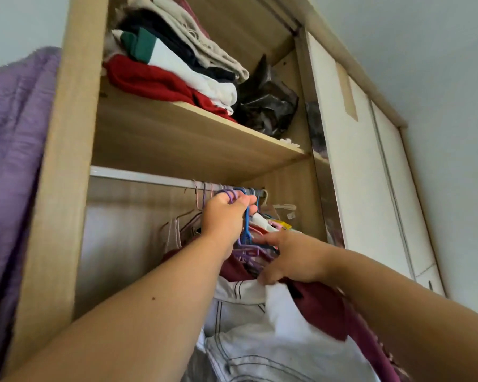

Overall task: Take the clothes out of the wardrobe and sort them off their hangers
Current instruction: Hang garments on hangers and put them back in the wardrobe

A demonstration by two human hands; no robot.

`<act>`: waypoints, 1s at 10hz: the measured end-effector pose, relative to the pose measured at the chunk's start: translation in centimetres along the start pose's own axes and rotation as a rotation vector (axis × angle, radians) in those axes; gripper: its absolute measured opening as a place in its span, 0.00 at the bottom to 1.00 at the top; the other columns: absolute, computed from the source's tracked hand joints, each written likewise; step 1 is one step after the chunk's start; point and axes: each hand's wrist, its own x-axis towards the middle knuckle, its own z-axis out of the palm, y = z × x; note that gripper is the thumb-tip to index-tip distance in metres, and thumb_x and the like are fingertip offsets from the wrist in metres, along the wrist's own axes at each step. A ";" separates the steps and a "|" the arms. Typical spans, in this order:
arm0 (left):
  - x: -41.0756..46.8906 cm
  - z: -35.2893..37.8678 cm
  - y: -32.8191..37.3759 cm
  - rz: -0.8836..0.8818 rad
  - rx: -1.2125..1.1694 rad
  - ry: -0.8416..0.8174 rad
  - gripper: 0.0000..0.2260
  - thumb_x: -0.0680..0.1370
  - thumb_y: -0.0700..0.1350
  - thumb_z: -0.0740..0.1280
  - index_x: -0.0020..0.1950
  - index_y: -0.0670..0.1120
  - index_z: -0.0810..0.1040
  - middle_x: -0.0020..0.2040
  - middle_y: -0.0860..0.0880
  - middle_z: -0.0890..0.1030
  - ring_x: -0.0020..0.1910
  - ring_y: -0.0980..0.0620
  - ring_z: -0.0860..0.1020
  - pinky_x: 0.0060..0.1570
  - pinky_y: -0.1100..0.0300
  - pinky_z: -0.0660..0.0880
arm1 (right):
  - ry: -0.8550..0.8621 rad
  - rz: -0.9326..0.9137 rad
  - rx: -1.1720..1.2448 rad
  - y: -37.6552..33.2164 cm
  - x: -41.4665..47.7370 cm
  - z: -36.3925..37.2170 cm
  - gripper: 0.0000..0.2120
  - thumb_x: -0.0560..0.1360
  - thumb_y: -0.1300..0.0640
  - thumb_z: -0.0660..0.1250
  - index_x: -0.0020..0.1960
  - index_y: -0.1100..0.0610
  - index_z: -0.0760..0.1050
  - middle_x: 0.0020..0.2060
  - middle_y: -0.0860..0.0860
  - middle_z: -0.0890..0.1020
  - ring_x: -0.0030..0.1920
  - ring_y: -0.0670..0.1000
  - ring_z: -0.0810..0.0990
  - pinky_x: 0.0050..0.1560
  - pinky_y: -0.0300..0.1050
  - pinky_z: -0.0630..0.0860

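The open wardrobe [66, 150] has a metal rail [138, 176] with several hangers bunched at its right end. My left hand [226, 216] reaches up to the rail and grips the purple and blue hanger hooks [232, 193]. Lower and to the right, my right hand [290, 257] holds the hung clothes by their shoulders. A dark red garment [320, 304] and a white one with dark stitching [249, 326] hang below my hands. Pink hangers [177, 230] to the left hang bare.
The shelf [177, 133] above the rail carries a stack of folded clothes [171, 64] and a dark plastic bag [268, 106]. A white sliding door [370, 188] closes the right half. Purple fabric [11, 161] hangs left of the wardrobe.
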 end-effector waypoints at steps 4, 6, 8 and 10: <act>12.8 -4.9 -1.4 0.109 0.242 0.165 0.10 0.81 0.39 0.59 0.42 0.44 0.75 0.41 0.48 0.81 0.29 0.58 0.79 0.35 0.62 0.79 | -0.016 -0.151 0.409 -0.4 15.5 1.8 0.14 0.61 0.67 0.75 0.47 0.63 0.82 0.41 0.60 0.84 0.39 0.54 0.80 0.50 0.51 0.79; 18.1 -6.8 -0.6 0.156 0.606 0.217 0.07 0.82 0.43 0.58 0.49 0.43 0.74 0.46 0.47 0.80 0.35 0.56 0.78 0.29 0.67 0.74 | 0.005 -0.268 0.466 -1.3 22.9 2.0 0.16 0.63 0.65 0.74 0.50 0.67 0.80 0.37 0.54 0.79 0.38 0.50 0.74 0.44 0.47 0.77; 22.1 -9.3 2.5 0.128 0.816 0.344 0.08 0.76 0.42 0.69 0.37 0.44 0.78 0.43 0.38 0.80 0.40 0.46 0.77 0.48 0.50 0.77 | 0.012 -0.232 0.625 -3.3 28.0 1.5 0.15 0.66 0.66 0.72 0.53 0.65 0.78 0.37 0.54 0.77 0.37 0.50 0.76 0.34 0.37 0.74; 24.2 -12.4 1.6 0.063 1.116 0.325 0.06 0.74 0.37 0.69 0.50 0.42 0.81 0.54 0.39 0.82 0.53 0.42 0.80 0.57 0.48 0.76 | 0.063 -0.132 0.576 -5.8 32.4 3.7 0.22 0.68 0.52 0.73 0.58 0.60 0.76 0.56 0.55 0.79 0.58 0.54 0.77 0.51 0.39 0.72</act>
